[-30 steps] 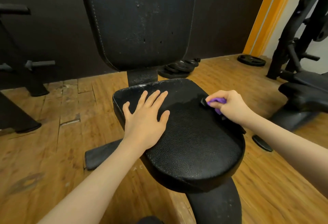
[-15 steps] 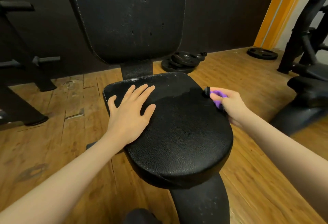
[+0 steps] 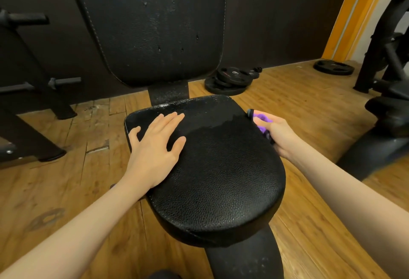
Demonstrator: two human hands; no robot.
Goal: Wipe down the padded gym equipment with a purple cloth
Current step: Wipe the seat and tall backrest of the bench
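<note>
A black padded seat [image 3: 217, 179] fills the middle of the head view, with a tall black padded backrest [image 3: 155, 24] standing behind it. The far strip of the seat looks dusty and the near part is darker. My left hand [image 3: 155, 148] lies flat on the seat's left side, fingers straight. My right hand [image 3: 276, 134] grips a bunched purple cloth [image 3: 262, 119] against the seat's right edge; most of the cloth is hidden in my fist.
Black weight plates [image 3: 230, 79] are stacked on the wooden floor behind the seat, and another plate [image 3: 333, 67] lies farther right. A dark machine frame [image 3: 387, 93] stands at the right, a rack with pegs [image 3: 33, 79] at the left.
My right hand with the cloth has slid off the seat's top onto its right edge. The left hand stays flat on the seat. The camera view has shifted.
</note>
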